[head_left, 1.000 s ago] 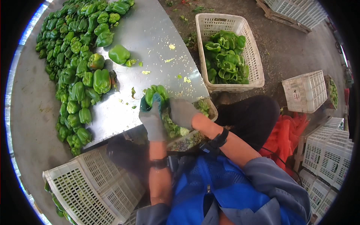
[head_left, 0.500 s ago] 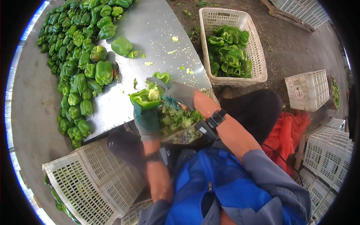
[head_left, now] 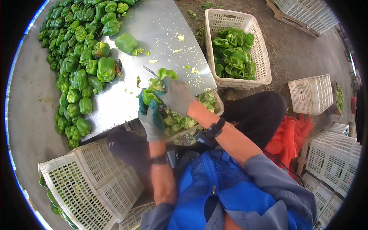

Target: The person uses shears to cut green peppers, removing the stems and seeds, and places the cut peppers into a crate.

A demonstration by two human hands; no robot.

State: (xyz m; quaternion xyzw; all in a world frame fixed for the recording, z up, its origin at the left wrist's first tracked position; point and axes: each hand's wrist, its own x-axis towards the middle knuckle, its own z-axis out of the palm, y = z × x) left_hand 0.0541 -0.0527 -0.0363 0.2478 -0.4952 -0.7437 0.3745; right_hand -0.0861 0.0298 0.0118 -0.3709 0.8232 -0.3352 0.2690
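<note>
No lettering, number or sign can be read in the head view. A small reddish print mark [head_left: 302, 96] stands on the side of the white slatted plastic crate [head_left: 320, 90] on the floor at the right, too small and blurred to make out. The stacked white plastic crates [head_left: 322, 157] below it bear small dark patches on their sides, equally illegible.

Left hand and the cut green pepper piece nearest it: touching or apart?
Touching. The head view shows the left hand cupped against the lower left side of the cut green pepper piece, no gap between.
</note>
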